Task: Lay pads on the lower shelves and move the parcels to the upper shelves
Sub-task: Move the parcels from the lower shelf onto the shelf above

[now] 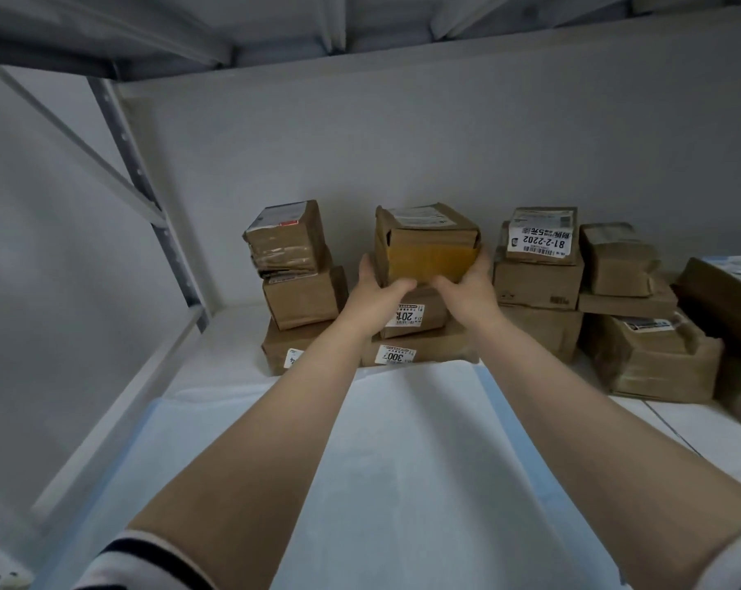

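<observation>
Brown cardboard parcel point(426, 244) w/ yellow tape, white label, creased

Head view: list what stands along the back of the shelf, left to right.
Metal upright → left stack → middle stack, its top parcel gripped by left hand and right hand → stack labelled 81-2-2202 → wrapped stack → large dark parcel at the frame edge.

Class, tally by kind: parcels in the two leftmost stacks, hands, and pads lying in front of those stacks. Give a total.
Parcels: 6, counting the top middle parcel that both hands grip
Hands: 2, left hand and right hand
Pads: 1
Total: 9
</observation>
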